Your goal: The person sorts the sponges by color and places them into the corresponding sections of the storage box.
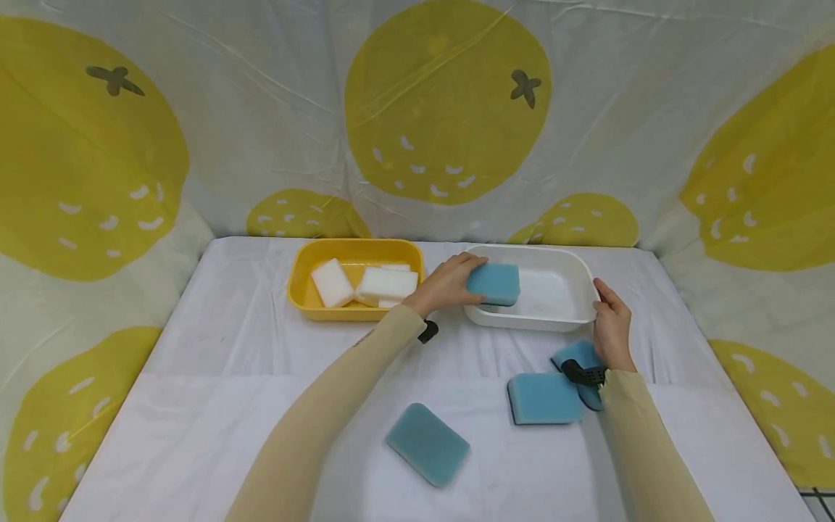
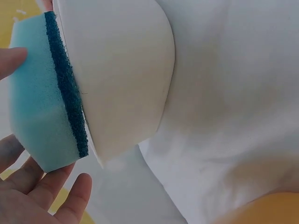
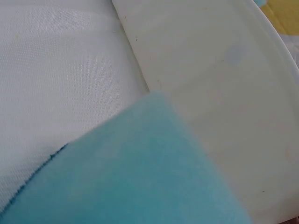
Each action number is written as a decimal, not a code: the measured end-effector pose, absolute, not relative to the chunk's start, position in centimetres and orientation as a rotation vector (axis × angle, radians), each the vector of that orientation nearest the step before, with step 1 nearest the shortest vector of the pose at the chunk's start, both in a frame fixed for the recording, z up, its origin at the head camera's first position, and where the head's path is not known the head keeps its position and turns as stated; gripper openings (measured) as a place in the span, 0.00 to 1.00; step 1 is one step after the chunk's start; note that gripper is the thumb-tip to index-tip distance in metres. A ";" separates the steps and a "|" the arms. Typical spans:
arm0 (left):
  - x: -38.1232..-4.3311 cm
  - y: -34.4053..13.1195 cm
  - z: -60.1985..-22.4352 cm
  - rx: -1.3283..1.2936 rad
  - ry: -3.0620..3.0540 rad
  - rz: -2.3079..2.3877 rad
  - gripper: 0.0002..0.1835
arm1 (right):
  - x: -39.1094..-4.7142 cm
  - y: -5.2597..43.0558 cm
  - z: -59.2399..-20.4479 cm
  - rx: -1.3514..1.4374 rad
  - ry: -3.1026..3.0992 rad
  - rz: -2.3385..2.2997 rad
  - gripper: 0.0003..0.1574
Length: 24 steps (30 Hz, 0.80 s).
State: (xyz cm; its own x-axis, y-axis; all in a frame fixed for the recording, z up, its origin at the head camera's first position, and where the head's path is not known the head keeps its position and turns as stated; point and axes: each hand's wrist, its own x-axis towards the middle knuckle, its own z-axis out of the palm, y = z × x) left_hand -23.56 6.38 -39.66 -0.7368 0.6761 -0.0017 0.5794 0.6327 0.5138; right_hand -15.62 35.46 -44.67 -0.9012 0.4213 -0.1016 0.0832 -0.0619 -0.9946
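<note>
My left hand (image 1: 446, 284) holds a blue sponge (image 1: 493, 283) by its edges, above the left end of a white tray (image 1: 554, 290). In the left wrist view, the thumb lies on one side of the sponge (image 2: 39, 93) and fingers on the other, its dark scouring layer facing the tray wall (image 2: 117, 79). At the opposite end, my right hand (image 1: 612, 326) grips the tray's rim. Below the right wrist lies another blue sponge (image 1: 575, 354), partly covered by the wrist strap. In the right wrist view, a blue sponge (image 3: 140, 172) fills the foreground and hides part of the tray.
A yellow tray (image 1: 355, 315) with several white sponges (image 1: 333, 283) stands left of the white one. Nearer the front, two blue sponges lie on the white cloth: one sponge (image 1: 546, 399) at the right, another sponge (image 1: 428, 444) near the middle. A lemon-patterned cloth (image 1: 280, 130) hangs behind.
</note>
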 end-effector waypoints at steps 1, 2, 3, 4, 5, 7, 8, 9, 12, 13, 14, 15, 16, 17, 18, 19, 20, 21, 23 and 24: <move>-23.6 6.5 -39.7 1.035 2.661 0.740 0.40 | -15.6 35.5 -44.7 -0.552 -1.972 2.057 0.31; -23.7 6.7 -39.8 1.036 2.660 0.744 0.40 | -15.6 35.5 -44.7 -0.554 -1.967 2.064 0.32; -23.7 6.8 -39.8 1.039 2.660 0.750 0.40 | -15.7 35.5 -44.7 -0.560 -1.971 2.060 0.32; -23.8 7.0 -39.8 1.042 2.659 0.751 0.40 | -15.7 35.5 -44.7 -0.566 -1.976 2.056 0.32; -23.9 7.1 -39.9 1.043 2.659 0.751 0.40 | -15.7 35.5 -44.7 -0.571 -1.981 2.051 0.32; -24.0 7.5 -39.9 1.045 2.659 0.749 0.40 | -15.6 35.5 -44.7 -0.568 -1.970 2.067 0.32; -24.0 7.6 -40.0 1.048 2.659 0.748 0.40 | -15.6 35.5 -44.7 -0.561 -1.971 2.068 0.31; -24.1 7.8 -40.0 1.047 2.657 0.750 0.40 | -15.6 35.5 -44.8 -0.555 -1.969 2.069 0.31; -24.3 8.3 -40.3 1.041 2.654 0.750 0.40 | -15.6 35.5 -44.9 -0.526 -1.968 2.070 0.31; -24.3 8.5 -40.4 1.039 2.654 0.747 0.39 | -15.5 35.6 -44.9 -0.517 -1.965 2.074 0.31; -24.4 8.6 -40.6 1.037 2.655 0.740 0.39 | -15.5 35.6 -45.0 -0.516 -1.971 2.069 0.31; -24.5 8.7 -40.8 1.032 2.658 0.730 0.39 | -15.5 35.6 -45.0 -0.517 -1.977 2.064 0.31; -24.5 8.9 -41.0 1.029 2.662 0.718 0.39 | -15.5 35.6 -45.0 -0.517 -1.980 2.062 0.31; -24.6 9.0 -41.1 1.025 2.667 0.705 0.39 | -15.5 35.6 -45.0 -0.519 -1.983 2.062 0.31; -24.6 9.1 -41.3 1.021 2.670 0.690 0.39 | -15.5 35.6 -45.0 -0.520 -1.982 2.064 0.31; -24.7 9.2 -41.4 1.018 2.676 0.676 0.39 | -15.5 35.7 -45.0 -0.520 -1.979 2.069 0.31; -24.7 9.3 -41.5 1.017 2.678 0.663 0.39 | -15.4 35.7 -45.0 -0.522 -1.981 2.068 0.31; -24.7 9.4 -41.6 1.013 2.680 0.653 0.39 | -15.4 35.7 -45.0 -0.524 -1.981 2.069 0.32; -24.6 9.5 -41.6 1.010 2.687 0.630 0.39 | -15.4 35.7 -45.0 -0.523 -1.979 2.072 0.32; -24.6 9.5 -41.7 1.009 2.691 0.619 0.39 | -15.4 35.7 -45.0 -0.521 -1.976 2.074 0.32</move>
